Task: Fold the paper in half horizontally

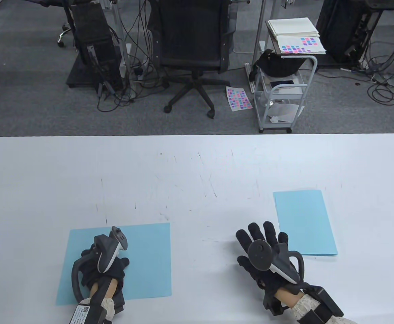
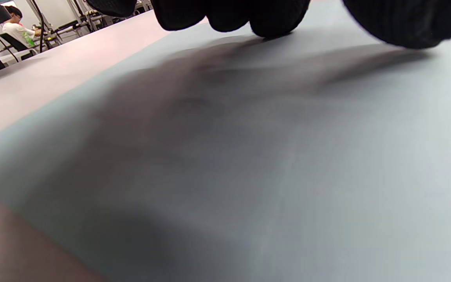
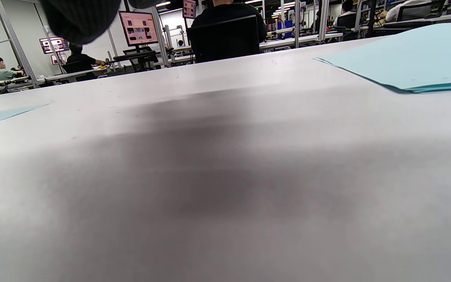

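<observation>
Flat light-blue paper sheet [image 1: 143,256] is seen lying unfolded on the white table [image 1: 197,162], near the table's front edge, left of centre. The left hand [image 1: 102,266] is rested on top of that sheet, over its left-lower part; in the left wrist view the gloved fingertips [image 2: 272,19] are curled down onto the paper [image 2: 288,156], pressing rather than pinching. No edge is lifted.

The right hand [image 1: 268,256] is held spread with fingers extended, gripping nothing, over bare table to the right of the sheet. Whether the palm touches the table cannot be told. In the right wrist view only one dark fingertip [image 3: 80,19] is shown at the top, above the table [image 3: 225,176].

A second light-blue sheet, narrower and apparently already folded [image 1: 305,222], is placed further right of the main sheet, just beyond the right hand; its doubled edge is visible in the right wrist view [image 3: 417,58].

Step judged: the sheet is pinned by the left hand and the fold is not yet started. Next move likely needed: one edge is to be pinched and raised, brought over to the opposite edge, corners aligned, then the crease pressed flat. Slip of the sheet on the smooth table is to be watched.
</observation>
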A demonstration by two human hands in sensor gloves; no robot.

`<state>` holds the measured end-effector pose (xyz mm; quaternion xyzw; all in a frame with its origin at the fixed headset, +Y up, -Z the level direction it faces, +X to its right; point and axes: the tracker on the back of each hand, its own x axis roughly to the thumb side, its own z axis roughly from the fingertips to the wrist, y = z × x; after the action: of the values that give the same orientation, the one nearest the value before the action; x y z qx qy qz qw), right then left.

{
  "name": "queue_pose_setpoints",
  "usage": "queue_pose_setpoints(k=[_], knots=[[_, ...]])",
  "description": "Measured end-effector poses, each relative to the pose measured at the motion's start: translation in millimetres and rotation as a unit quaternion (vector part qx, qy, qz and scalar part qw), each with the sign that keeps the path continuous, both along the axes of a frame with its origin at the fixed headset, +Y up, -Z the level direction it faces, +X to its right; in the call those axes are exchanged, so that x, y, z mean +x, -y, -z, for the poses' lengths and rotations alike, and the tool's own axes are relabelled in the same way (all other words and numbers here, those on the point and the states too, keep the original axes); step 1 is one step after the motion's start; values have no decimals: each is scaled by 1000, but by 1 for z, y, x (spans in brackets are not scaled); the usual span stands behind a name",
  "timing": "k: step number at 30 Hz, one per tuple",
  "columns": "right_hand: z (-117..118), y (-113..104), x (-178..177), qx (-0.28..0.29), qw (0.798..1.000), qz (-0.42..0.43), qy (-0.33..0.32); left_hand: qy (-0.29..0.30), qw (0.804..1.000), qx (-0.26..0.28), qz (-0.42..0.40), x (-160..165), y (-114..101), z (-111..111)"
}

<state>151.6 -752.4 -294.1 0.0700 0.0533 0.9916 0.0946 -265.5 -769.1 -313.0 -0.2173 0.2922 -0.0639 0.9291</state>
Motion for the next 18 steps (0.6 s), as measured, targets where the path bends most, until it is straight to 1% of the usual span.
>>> queue_pose_setpoints(k=[2,9,18], knots=[[0,0,0,-1,1000,0,1,10,1000,-4,11,3,1,1],[0,0,1,-11,1000,14,1,32,999,-11,-4,12,1,6],[-1,-1,2,-11,1000,17,-2,71,997,-34,-23,30,0,27]])
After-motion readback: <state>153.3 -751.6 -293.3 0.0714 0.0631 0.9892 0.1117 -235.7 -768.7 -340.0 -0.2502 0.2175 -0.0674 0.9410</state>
